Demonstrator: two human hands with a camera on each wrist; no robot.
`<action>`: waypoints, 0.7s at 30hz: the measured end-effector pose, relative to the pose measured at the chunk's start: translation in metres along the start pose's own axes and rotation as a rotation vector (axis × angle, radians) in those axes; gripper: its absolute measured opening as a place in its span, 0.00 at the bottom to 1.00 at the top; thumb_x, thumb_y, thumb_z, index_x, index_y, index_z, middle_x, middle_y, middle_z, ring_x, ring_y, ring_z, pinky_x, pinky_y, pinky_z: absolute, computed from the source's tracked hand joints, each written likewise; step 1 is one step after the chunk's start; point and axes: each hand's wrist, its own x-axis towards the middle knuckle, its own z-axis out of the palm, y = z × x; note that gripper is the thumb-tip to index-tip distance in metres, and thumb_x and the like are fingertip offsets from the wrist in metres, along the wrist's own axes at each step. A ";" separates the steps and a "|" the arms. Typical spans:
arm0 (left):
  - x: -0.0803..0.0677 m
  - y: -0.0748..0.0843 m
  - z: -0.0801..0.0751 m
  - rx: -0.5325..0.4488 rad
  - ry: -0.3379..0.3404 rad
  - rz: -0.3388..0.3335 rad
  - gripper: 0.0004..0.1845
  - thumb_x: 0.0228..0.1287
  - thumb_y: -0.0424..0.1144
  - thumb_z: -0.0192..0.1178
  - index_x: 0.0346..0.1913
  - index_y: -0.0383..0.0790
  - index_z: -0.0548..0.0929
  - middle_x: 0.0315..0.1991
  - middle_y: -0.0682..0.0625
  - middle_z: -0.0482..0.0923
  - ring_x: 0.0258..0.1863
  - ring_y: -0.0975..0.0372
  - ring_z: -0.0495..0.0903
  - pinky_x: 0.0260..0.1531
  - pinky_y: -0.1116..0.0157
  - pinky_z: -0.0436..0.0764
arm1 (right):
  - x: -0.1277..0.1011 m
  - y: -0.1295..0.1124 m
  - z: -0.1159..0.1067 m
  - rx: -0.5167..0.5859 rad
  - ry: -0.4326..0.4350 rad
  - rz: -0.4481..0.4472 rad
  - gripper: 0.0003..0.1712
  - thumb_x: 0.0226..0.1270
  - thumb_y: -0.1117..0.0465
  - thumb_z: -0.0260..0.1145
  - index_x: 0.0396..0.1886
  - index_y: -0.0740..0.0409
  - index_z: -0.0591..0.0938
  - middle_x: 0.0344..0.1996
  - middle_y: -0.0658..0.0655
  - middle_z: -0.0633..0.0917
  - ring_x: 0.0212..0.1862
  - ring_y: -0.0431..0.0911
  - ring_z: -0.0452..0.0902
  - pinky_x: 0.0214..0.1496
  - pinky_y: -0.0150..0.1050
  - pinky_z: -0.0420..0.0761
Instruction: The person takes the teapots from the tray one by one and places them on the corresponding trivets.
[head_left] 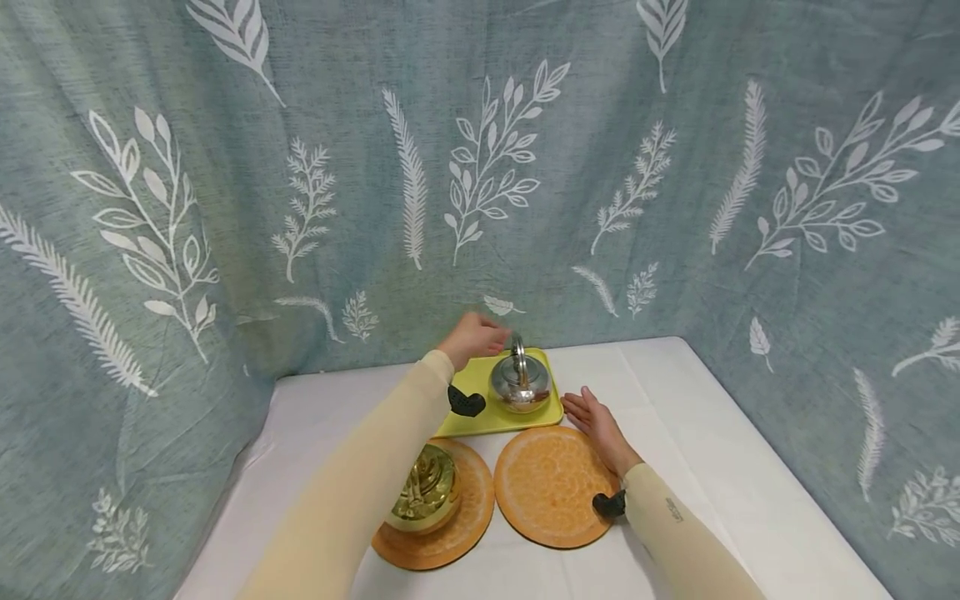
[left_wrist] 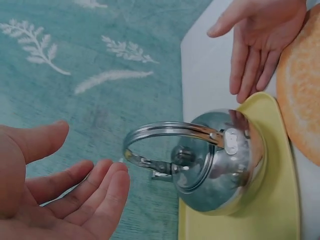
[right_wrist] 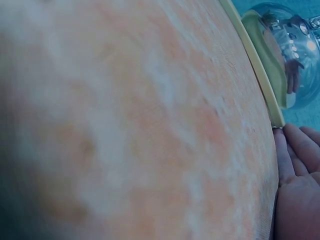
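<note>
A shiny metal kettle point(head_left: 519, 395) with an upright hoop handle stands on the yellow tray point(head_left: 467, 427) at the back of the table. My left hand point(head_left: 476, 337) hovers just left of the handle, its fingers loosely bent and holding nothing. In the left wrist view, the fingertips of that left hand point(left_wrist: 75, 192) come close to the handle of the kettle point(left_wrist: 227, 167). Beside the tray's right front corner lies my right hand point(head_left: 600, 423), fingers extended. The right wrist view has the fingertips of the right hand point(right_wrist: 300, 185) right at the tray's rim point(right_wrist: 260, 75).
Two round orange placemats point(head_left: 555, 487) lie in front of the tray. On the left one sits a gold-coloured, shiny lidded pot point(head_left: 429, 492), partly hidden by my left sleeve. A white cloth point(head_left: 660, 400) covers the table, and a green leaf-patterned curtain point(head_left: 420, 308) hangs around it.
</note>
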 end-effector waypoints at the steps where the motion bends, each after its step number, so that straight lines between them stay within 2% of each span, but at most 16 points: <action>1: 0.002 -0.002 0.001 -0.002 0.002 -0.012 0.26 0.85 0.37 0.61 0.74 0.21 0.73 0.68 0.29 0.77 0.68 0.42 0.79 0.64 0.57 0.83 | 0.000 0.000 0.000 0.004 -0.002 -0.001 0.56 0.86 0.27 0.43 0.84 0.74 0.59 0.81 0.73 0.63 0.83 0.62 0.58 0.84 0.53 0.60; 10: 0.014 -0.017 0.008 -0.045 -0.004 -0.076 0.29 0.84 0.35 0.62 0.75 0.19 0.69 0.66 0.27 0.77 0.66 0.41 0.80 0.67 0.51 0.82 | 0.003 0.001 0.000 0.012 0.012 -0.003 0.54 0.88 0.29 0.43 0.83 0.76 0.61 0.80 0.74 0.64 0.82 0.63 0.59 0.84 0.54 0.61; 14: 0.020 -0.023 0.013 -0.050 0.009 -0.088 0.27 0.83 0.36 0.62 0.73 0.20 0.71 0.64 0.28 0.79 0.64 0.43 0.82 0.65 0.53 0.83 | 0.006 0.002 0.000 0.010 0.006 0.002 0.53 0.88 0.30 0.42 0.83 0.75 0.61 0.80 0.73 0.64 0.82 0.63 0.59 0.84 0.54 0.61; 21: 0.028 -0.031 0.023 -0.125 -0.002 -0.103 0.28 0.83 0.35 0.62 0.74 0.18 0.69 0.62 0.28 0.80 0.63 0.41 0.82 0.66 0.50 0.82 | 0.004 0.003 -0.001 0.006 0.014 -0.002 0.53 0.88 0.29 0.42 0.83 0.74 0.61 0.80 0.73 0.65 0.82 0.62 0.59 0.84 0.54 0.61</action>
